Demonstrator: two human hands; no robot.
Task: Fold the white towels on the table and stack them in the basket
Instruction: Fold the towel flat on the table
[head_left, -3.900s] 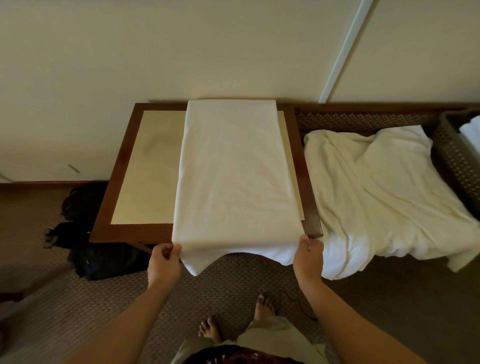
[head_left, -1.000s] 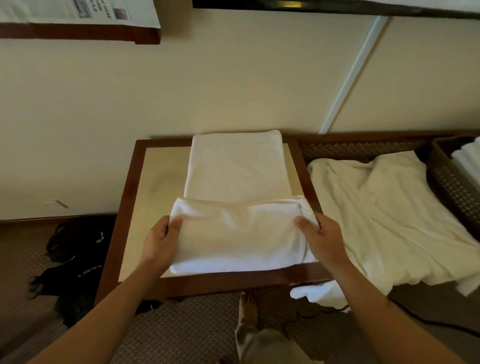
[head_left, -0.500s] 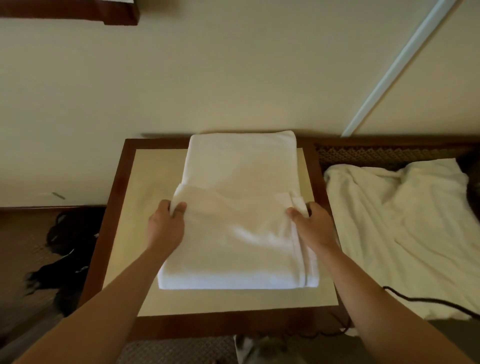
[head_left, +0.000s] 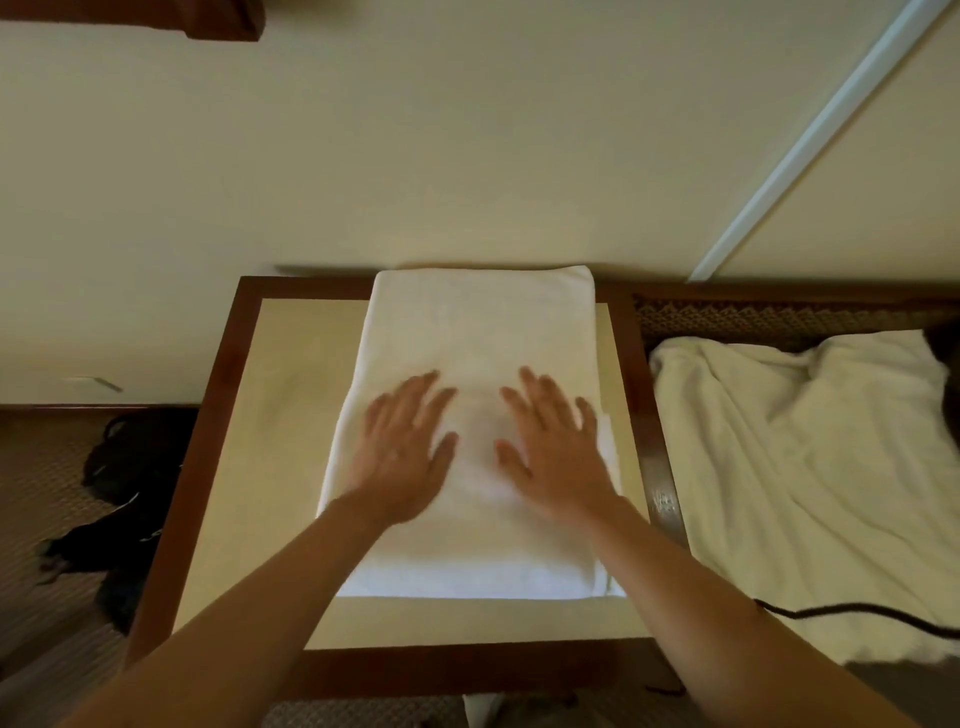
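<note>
Both hands flat on towel (head_left: 478, 415), palms down, fingers straight and spread, gripping nothing: left hand (head_left: 402, 452) left of centre, right hand (head_left: 553, 449) right of centre, close together. Towel folded to a long rectangle on table (head_left: 291, 364), far end at the wall. Looks like smoothing the fold. To do well: press from centre outward to both side edges, flatten the loose layer poking out at the right edge, square the near corners before the next fold. Second towel (head_left: 800, 457) crumpled to the right, off the table, cut off by the frame. Basket not in view. Hands motion-blurred, contact pressure unclear. Layer count in fold unclear. Dark bag (head_left: 124, 467) on floor left, cable (head_left: 857, 613) lower right.
</note>
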